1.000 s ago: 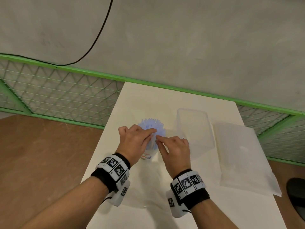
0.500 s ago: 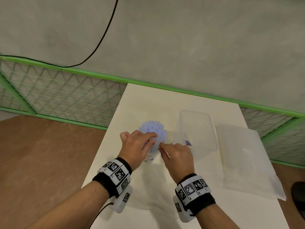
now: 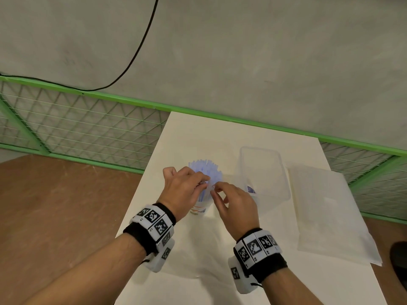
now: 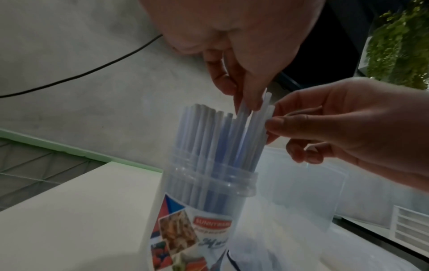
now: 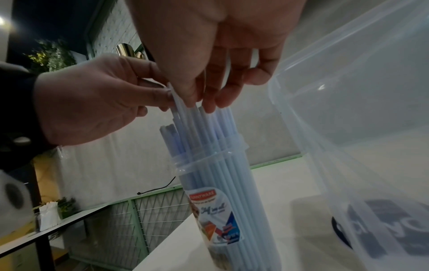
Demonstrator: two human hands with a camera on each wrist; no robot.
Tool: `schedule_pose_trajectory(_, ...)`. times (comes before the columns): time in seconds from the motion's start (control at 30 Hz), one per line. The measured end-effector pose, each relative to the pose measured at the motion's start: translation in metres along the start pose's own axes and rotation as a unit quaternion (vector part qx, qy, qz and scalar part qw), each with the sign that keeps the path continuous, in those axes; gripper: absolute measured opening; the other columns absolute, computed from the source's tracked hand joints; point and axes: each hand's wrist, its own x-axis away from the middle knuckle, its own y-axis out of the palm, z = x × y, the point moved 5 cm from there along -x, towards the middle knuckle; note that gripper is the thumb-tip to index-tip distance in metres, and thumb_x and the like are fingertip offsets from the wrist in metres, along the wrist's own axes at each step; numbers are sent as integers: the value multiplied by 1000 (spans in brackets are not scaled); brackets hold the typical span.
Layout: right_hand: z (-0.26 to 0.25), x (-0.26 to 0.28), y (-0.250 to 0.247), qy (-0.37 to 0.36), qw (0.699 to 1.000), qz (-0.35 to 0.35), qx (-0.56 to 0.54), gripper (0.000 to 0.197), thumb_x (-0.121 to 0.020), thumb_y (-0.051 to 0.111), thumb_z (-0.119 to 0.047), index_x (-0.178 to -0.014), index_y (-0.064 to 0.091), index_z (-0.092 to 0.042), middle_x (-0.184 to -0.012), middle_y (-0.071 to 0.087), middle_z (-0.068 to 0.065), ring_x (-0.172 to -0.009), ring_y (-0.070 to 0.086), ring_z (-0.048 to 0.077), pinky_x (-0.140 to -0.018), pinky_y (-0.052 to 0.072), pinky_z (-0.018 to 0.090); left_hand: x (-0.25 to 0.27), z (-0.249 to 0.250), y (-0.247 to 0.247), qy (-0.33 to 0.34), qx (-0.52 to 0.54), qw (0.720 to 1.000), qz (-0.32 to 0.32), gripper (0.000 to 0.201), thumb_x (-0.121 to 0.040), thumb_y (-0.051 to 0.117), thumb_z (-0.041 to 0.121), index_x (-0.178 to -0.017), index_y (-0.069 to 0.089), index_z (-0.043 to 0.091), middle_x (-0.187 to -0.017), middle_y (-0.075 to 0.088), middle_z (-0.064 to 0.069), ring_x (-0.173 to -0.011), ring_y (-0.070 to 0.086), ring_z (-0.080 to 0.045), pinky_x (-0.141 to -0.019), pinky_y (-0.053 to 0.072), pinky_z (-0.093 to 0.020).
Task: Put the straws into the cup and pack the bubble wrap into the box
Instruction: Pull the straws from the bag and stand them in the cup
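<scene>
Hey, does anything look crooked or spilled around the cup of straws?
Nothing spilled. The cup stands upright. A few straws near both hands' fingers lean and stick up above the rest.

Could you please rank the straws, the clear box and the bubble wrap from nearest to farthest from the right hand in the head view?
From the right hand:
1. Straws: at its fingertips, standing in the cup to its left.
2. Clear box: just beyond, to its right.
3. Bubble wrap: farthest, lying flat at the table's right edge.

Black wristbands w/ white b&w marker tags, both wrists.
</scene>
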Motion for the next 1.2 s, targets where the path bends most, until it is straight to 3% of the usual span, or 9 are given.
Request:
schedule_pose_trajectory(0.17, 1, -1, 2, 7, 1000, 0, -6, 10, -94, 62, -34, -98, 65, -25, -83, 69, -13, -64, 63, 14, -54, 50, 32, 2, -4, 3, -50, 30, 998, -17, 22, -88, 49, 35, -88, 68, 25, -70, 65, 11, -75, 49, 0, -70, 15, -30)
schedule_pose_trajectory(0.27, 3, -1, 3, 15, 1000, -2, -7, 11, -94, 59, -35, -99, 64, -26, -81, 68, -11, -62, 63, 15, -52, 51, 34, 4, -10, 5, -88, 65, 993, -48, 28, -89, 44, 43, -91, 67, 28, -73, 63, 10, -72, 56, -7, -72, 15, -28)
schedule_pose_trajectory(0.47, 3, 0, 4, 2, 1000, 10, -6, 10, -93, 61, -30, -101, 64, -24, -82, 69, -9, -61, 63, 17, -50, 52, 36, -4, -7, 2, 4, 26, 995, -92, 24, -90, 44, 36, -84, 64, 23, -66, 63, 10, -66, 56, -12, -69, 14, -27)
schedule_pose_trajectory(0.7, 4, -2, 3, 16, 1000, 7, 2, 26, -93, 45, -41, -98, 64, -24, -79, 68, -10, -58, 62, 16, -49, 51, 34, 2, -5, 16, -10, 14, 993, -116, 18, -87, 49, 32, -77, 61, 23, -62, 62, 10, -66, 58, -14, -66, 11, -29)
schedule_pose_trajectory(0.8, 1, -3, -2, 19, 1000, 5, 7, 19, -92, 54, -36, -103, 63, -24, -89, 70, -10, -68, 63, 17, -58, 53, 33, 10, -6, 17, -5, -17, 992, -123, 23, -86, 47, 34, -74, 64, 24, -63, 60, 11, -78, 47, -9, -68, 12, -29)
schedule_pose_trajectory(0.9, -9, 0, -10, -10, 999, 31, 4, 37, -90, 57, -30, -125, 56, -19, -121, 63, -3, -99, 60, 18, -82, 49, 30, 13, -2, 7, -9, -19, 996, -87, 13, -85, 55, 30, -88, 67, 27, -91, 66, 13, -95, 47, -12, -72, 16, -29)
schedule_pose_trajectory(1.03, -25, 9, -2, -76, 995, -19, 65, 61, -85, 57, -17, -144, 41, -12, -149, 45, 3, -136, 42, 19, -102, 41, 35, 26, 6, -4, -55, -64, 989, -123, 50, -91, 52, 36, -139, 48, 23, -148, 44, 4, -131, 40, -14, -92, 24, -37)
schedule_pose_trajectory(1.1, -25, 16, 10, -85, 989, -58, 107, 65, -83, 48, -16, -147, 36, -11, -153, 39, 2, -142, 35, 20, -104, 41, 40, 38, 9, 2, -47, -107, 974, -195, 59, -93, 45, 35, -148, 38, 16, -157, 33, -1, -144, 33, -16, -106, 22, -45)
schedule_pose_trajectory(1.2, -20, 24, 22, -94, 983, -82, 133, 75, -77, 50, -11, -150, 30, -12, -156, 35, 2, -145, 29, 20, -108, 35, 42, 50, 5, 10, -32, -157, 952, -262, 65, -87, 34, 30, -148, 38, 9, -157, 34, -7, -146, 30, -20, -113, 20, -51)
